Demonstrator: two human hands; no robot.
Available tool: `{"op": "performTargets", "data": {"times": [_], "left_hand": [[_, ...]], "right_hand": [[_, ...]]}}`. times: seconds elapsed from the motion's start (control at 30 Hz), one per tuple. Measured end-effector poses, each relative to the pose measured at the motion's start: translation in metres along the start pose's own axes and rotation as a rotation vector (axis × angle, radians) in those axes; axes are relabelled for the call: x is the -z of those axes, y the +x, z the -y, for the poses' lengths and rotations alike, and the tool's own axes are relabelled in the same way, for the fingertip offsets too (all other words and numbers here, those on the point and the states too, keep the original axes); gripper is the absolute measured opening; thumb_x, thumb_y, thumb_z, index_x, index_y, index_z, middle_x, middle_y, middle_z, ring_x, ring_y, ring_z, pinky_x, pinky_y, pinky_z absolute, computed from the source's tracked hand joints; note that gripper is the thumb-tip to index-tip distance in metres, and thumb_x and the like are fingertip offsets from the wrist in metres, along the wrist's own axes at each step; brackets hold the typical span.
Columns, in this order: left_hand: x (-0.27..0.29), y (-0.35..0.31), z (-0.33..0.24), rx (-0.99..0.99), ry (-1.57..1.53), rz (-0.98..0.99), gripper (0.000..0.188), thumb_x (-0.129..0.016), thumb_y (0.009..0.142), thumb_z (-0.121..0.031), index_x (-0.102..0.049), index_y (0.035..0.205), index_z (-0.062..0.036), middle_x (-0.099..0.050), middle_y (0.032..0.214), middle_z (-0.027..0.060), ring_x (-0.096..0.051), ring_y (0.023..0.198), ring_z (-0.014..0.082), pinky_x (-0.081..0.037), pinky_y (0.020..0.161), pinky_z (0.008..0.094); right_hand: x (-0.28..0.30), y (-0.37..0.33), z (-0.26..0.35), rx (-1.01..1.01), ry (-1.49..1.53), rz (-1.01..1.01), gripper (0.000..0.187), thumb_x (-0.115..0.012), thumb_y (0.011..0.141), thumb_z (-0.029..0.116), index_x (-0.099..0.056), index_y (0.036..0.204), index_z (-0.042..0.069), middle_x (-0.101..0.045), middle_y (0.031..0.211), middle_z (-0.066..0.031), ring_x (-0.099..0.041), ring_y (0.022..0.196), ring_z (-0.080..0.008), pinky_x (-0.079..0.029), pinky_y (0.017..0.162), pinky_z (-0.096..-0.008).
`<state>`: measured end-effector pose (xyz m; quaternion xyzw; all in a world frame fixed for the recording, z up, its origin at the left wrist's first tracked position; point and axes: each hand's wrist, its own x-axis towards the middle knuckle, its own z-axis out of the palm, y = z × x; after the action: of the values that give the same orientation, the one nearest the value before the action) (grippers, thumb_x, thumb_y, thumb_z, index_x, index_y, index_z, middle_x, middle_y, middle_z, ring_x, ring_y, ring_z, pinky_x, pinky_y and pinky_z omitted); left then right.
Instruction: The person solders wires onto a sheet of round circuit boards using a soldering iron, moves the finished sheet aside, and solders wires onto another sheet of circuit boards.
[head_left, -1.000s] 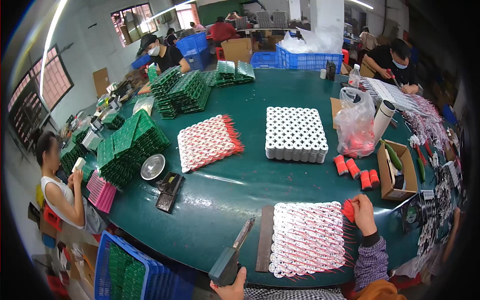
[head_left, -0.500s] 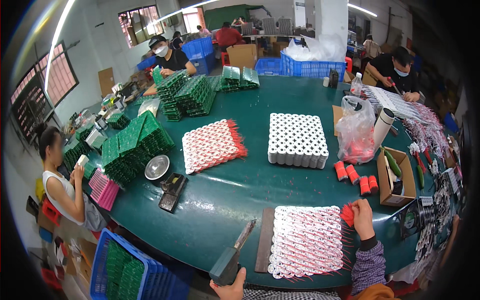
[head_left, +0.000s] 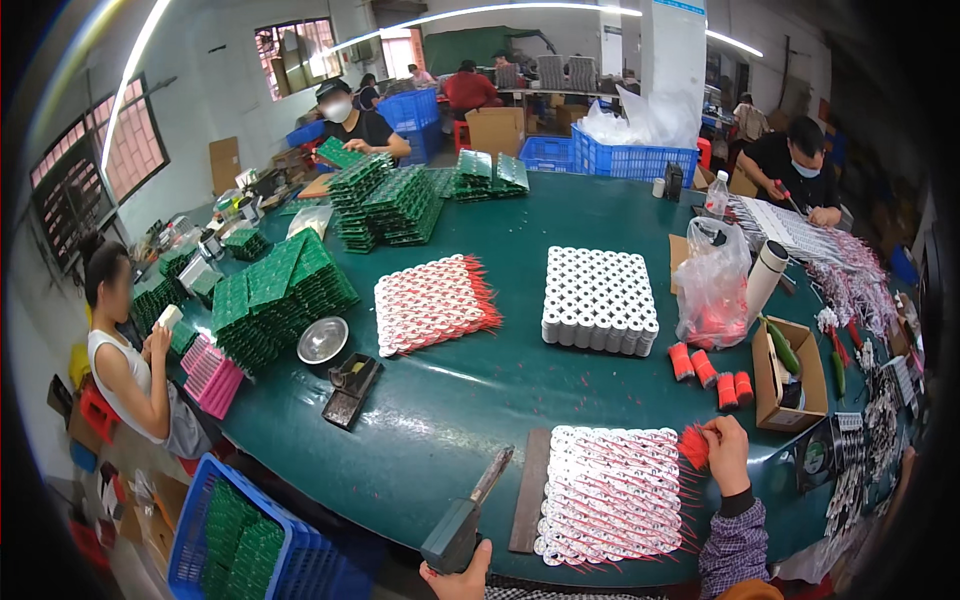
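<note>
My left hand [head_left: 462, 578] grips a boxy dark green hand tool [head_left: 452, 535] with a stained metal bar slanting up from it, left of a wooden strip [head_left: 530, 490]. Against the strip sits a square pack of round white-topped pieces [head_left: 610, 497], with thin red wires lying slantwise across its rows and sticking out on the right side. By the pack's upper right corner my right hand [head_left: 728, 450] pinches a fanned bundle of short red wires [head_left: 694, 446]. The ends of the bundle reach the corner of the pack; whether they touch it I cannot tell.
A second wired pack [head_left: 428, 308] and a block of white cylinders [head_left: 600, 300] stand farther back. Red spools [head_left: 703, 368] and a cardboard box [head_left: 790, 375] are at the right. A small dark metal tray [head_left: 352, 390] lies left. Green boards [head_left: 285, 290] are stacked beyond; co-workers sit around the table.
The whole view has shifted slightly, so the table sits lower in it. Both hands keep hold of the same things in nearly the same places. The far-left co-worker's green board has tilted flatter.
</note>
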<state>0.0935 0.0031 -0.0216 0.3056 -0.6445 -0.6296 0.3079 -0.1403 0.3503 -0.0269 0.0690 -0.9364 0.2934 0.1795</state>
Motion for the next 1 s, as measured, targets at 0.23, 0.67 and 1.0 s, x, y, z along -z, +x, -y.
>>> {"op": "performTargets", "data": {"times": [0.23,0.67,1.0], "left_hand": [[0.003,-0.001,0.008,-0.040,-0.019,0.005,0.029,-0.086,0.082,-0.009,-0.072,0.103,0.0034,-0.073,0.089,0.0043,-0.065,0.070,0.0125,-0.052,0.066,0.0299],[-0.006,0.010,0.024,-0.176,0.101,0.112,0.018,-0.082,0.084,-0.006,-0.072,0.096,0.0011,-0.067,0.074,0.0004,-0.060,0.060,0.0106,-0.047,0.059,0.0288],[0.010,-0.005,-0.003,0.189,-0.139,-0.049,0.023,-0.081,0.083,0.000,-0.068,0.102,0.0013,-0.065,0.074,0.0035,-0.058,0.058,0.0118,-0.046,0.056,0.0272]], "right_hand": [[0.023,-0.008,-0.008,0.050,-0.116,-0.038,0.005,-0.069,0.081,-0.003,-0.065,0.084,0.000,-0.059,0.083,-0.0168,-0.061,0.083,-0.0377,-0.048,0.072,-0.0462],[0.022,-0.006,-0.034,0.347,-0.915,0.157,0.004,-0.068,0.073,0.005,-0.065,0.073,0.008,-0.060,0.082,-0.0094,-0.062,0.088,-0.0289,-0.047,0.069,-0.0397],[0.015,0.009,-0.033,0.390,-0.895,0.178,0.004,-0.068,0.074,0.008,-0.067,0.070,0.009,-0.060,0.079,-0.0083,-0.063,0.085,-0.0271,-0.048,0.066,-0.0393]]}}
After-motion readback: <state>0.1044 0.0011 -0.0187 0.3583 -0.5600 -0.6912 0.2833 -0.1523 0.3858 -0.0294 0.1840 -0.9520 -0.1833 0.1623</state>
